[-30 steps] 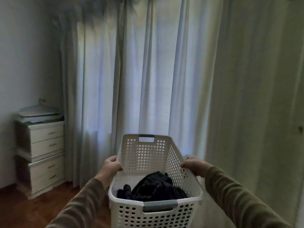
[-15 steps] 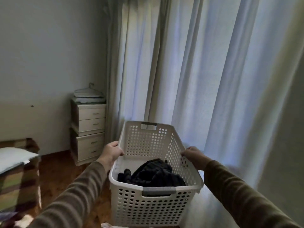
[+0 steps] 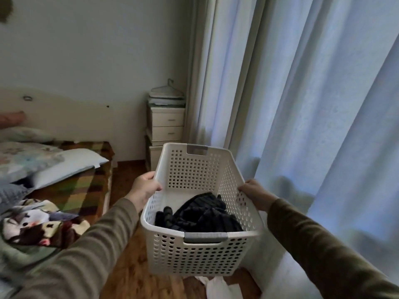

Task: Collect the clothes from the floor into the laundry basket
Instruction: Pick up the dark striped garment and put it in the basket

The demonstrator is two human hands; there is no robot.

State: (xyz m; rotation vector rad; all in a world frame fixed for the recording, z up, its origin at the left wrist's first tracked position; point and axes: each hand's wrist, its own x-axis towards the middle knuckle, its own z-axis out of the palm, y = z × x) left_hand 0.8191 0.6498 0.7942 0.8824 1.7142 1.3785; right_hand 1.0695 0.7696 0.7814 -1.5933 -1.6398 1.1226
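I hold a white perforated laundry basket (image 3: 194, 255) in the air in front of me, above the wooden floor. My left hand (image 3: 143, 189) grips its left rim and my right hand (image 3: 253, 192) grips its right rim. Dark clothes (image 3: 203, 214) lie bunched in the bottom of the basket. A white piece of cloth (image 3: 218, 288) lies on the floor just below the basket, partly hidden by it.
A bed (image 3: 54, 180) with pillows and patterned blankets fills the left side. Stacked white drawer units (image 3: 167, 128) with a hanger on top stand in the far corner. Long pale curtains (image 3: 302, 104) hang along the right. Wooden floor (image 3: 127, 175) runs between bed and curtains.
My view has swung left and down: the drawers shifted toward the centre and the bed came into sight. Both hands keep the same hold on the basket. The white cloth on the floor appeared.
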